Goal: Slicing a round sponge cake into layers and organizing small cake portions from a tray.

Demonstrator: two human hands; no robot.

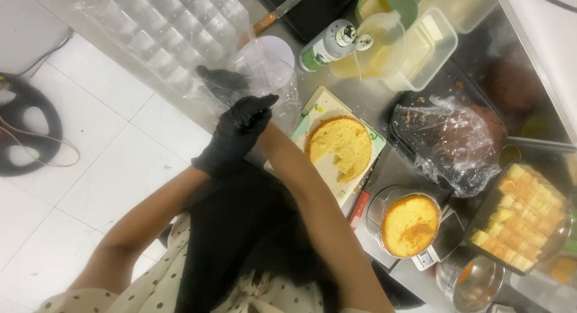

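While the thin clear plastic bag (pixel 264 69) hangs at the steel counter's (pixel 384 91) edge, up at eleven o'clock from the round yellow sponge cake (pixel 339 146), both black-gloved hands work at it. The left hand (pixel 240 130) pinches the film with fingers pressed together; the right hand (pixel 222 82) sits behind the plastic, its fingers too veiled to tell. To my eye, a gentle, even pull would suit such flimsy film. A green-labelled bottle (pixel 327 45) lies at one o'clock.

Bottle (pixel 327 45), jug (pixel 375 45) crowd counter; floor side open.
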